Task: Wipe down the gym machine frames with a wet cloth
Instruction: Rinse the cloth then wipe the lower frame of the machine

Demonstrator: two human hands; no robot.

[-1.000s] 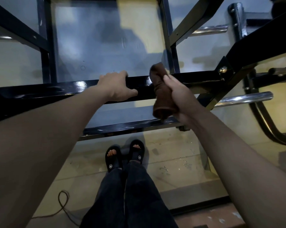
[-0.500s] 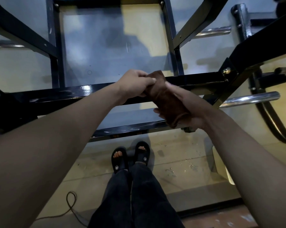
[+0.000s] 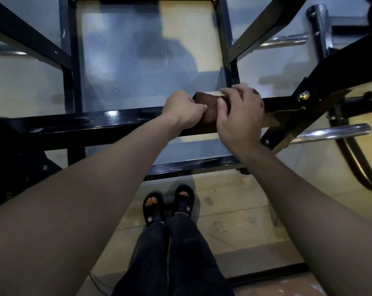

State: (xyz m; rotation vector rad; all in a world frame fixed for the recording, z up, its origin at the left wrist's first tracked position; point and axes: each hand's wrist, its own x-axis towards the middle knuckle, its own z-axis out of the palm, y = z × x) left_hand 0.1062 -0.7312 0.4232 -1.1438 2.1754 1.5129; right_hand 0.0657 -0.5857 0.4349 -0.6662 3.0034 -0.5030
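A brown cloth [image 3: 207,102] lies draped over the glossy black horizontal bar [image 3: 108,120] of the gym machine frame, in the middle of the view. My left hand [image 3: 184,111] pinches the cloth's left edge with curled fingers. On the cloth's right part, my right hand [image 3: 238,116] holds it against the bar, fingers bent over the top. Most of the cloth is hidden under the two hands.
A lower black bar [image 3: 191,165] runs under the arms. Black uprights [image 3: 71,60] and diagonal struts [image 3: 264,24] rise behind. Chrome pegs [image 3: 332,132] stick out at the right. My sandalled feet [image 3: 170,207] stand on the tiled floor, with a cable [image 3: 95,283] near the bottom.
The cloth went from hanging in my right hand to lying over the black bar. My left hand left the bar and took the cloth's left edge. Both hands moved up onto the bar.
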